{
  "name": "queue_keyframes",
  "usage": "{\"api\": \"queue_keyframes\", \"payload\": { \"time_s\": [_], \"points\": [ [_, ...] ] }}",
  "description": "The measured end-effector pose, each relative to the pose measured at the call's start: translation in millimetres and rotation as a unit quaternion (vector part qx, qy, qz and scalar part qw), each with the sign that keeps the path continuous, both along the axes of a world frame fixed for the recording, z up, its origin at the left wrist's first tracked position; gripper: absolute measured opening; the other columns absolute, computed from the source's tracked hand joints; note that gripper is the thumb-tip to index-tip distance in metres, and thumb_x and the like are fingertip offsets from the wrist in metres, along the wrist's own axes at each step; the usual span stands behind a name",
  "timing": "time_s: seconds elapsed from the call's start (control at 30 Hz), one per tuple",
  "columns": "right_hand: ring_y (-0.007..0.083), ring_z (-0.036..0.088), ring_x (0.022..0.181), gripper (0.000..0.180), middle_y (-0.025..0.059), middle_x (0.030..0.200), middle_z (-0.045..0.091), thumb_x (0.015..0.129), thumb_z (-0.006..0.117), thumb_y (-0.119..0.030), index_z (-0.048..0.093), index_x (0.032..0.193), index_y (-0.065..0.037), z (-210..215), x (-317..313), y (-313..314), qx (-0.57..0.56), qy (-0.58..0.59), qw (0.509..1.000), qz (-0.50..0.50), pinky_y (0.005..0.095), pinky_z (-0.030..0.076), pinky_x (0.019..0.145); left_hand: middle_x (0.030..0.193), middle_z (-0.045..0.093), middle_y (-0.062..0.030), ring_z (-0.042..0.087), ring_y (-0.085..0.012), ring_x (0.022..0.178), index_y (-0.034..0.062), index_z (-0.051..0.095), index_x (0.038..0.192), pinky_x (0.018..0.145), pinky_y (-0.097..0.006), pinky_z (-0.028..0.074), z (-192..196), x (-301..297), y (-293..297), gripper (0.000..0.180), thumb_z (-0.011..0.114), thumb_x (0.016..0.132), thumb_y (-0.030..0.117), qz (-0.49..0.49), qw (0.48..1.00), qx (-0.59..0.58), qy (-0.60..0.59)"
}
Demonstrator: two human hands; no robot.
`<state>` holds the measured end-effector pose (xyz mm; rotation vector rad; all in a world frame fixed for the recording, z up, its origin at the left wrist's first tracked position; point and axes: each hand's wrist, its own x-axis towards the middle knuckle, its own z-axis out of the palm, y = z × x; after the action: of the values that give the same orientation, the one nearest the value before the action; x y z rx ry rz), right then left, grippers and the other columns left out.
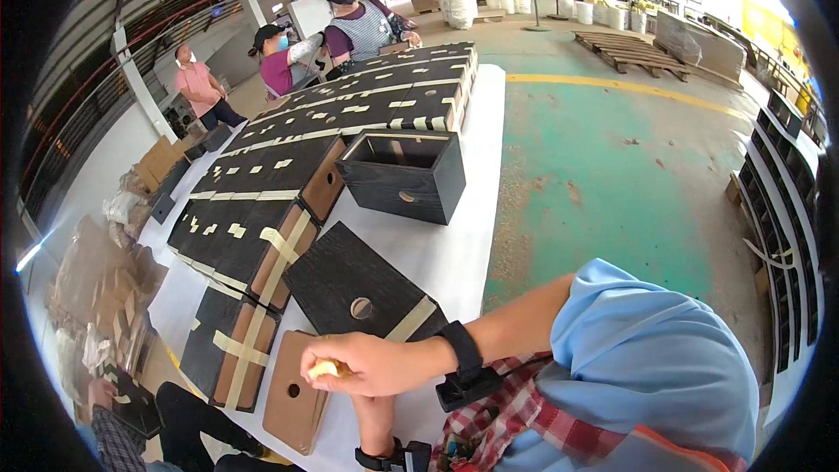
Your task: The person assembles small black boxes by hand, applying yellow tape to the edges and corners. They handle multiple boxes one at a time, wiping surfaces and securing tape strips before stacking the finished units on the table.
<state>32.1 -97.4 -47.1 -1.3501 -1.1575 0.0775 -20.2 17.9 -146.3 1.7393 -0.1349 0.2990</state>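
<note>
Pressing with the right hand (376, 365), fingers curled closed around a small pale yellowish piece (322, 370), just at the near edge of the black wooden box with a round hole and one strip of beige tape (354, 290), on the white-covered long table (454, 253). Lying mostly hidden under the right forearm, the left hand (377, 424), so not possible to tell its grip. Seeming far along: standing already taped in long rows, many black boxes (350, 114); waiting still, seemingly, the open black box (404, 173) and a brown panel with a hole (295, 392).
</note>
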Motion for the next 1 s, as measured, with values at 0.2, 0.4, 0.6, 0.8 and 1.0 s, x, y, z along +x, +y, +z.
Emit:
{"api": "queue_keyframes", "payload": {
  "time_s": [0.2,0.4,0.6,0.8,1.0],
  "points": [
    [0.0194,0.061,0.088,0.020,0.0086,0.090,0.061,0.091,0.053,-0.021,0.057,0.104,-0.006,8,15,-14,-0.138,-0.045,0.988,-0.055,0.0279,0.048,0.076,0.086,0.061,-0.0016,0.055,-0.0109,0.084,-0.0039,0.059,0.097,0.074,-0.027,0.045,5,-3,12,0.015,0.057,0.085,0.004,-0.051,0.987,0.093,0.124],
    [0.0169,0.062,0.077,0.021,0.0080,0.087,0.061,0.091,0.055,-0.022,0.056,0.100,-0.003,16,46,-42,0.043,0.476,0.874,0.088,0.0304,0.052,0.062,0.087,0.062,-0.0012,0.052,-0.0075,0.080,-0.0029,0.058,0.104,0.071,-0.024,0.044,17,-1,-9,0.027,0.061,0.088,0.019,-0.096,0.995,-0.024,0.020],
    [0.0151,0.061,0.076,0.020,0.0072,0.084,0.060,0.093,0.052,-0.021,0.054,0.102,-0.004,15,45,-31,-0.003,0.363,0.929,0.073,0.0286,0.052,0.062,0.085,0.059,-0.0053,0.054,-0.0135,0.078,-0.0049,0.057,0.102,0.073,-0.028,0.044,27,-3,-4,0.036,0.043,0.096,0.028,0.115,0.969,-0.170,-0.135],
    [0.0095,0.058,0.075,0.018,0.0047,0.084,0.061,0.091,0.056,-0.021,0.055,0.099,-0.004,11,39,-33,-0.031,0.254,0.966,0.017,0.0238,0.049,0.065,0.085,0.052,-0.0074,0.050,-0.0193,0.080,0.0048,0.064,0.097,0.070,-0.028,0.041,58,-8,-11,0.025,0.069,0.073,0.010,0.159,0.965,0.074,-0.193],
    [0.0101,0.059,0.081,0.018,0.0044,0.086,0.061,0.091,0.056,-0.020,0.055,0.098,-0.004,11,39,-35,0.032,0.280,0.958,0.055,0.0251,0.048,0.070,0.089,0.051,-0.0069,0.050,-0.0173,0.082,0.0000,0.062,0.093,0.074,-0.027,0.042,73,-7,-12,0.021,0.065,0.072,0.002,0.145,0.952,0.172,-0.207]
  ]
}}
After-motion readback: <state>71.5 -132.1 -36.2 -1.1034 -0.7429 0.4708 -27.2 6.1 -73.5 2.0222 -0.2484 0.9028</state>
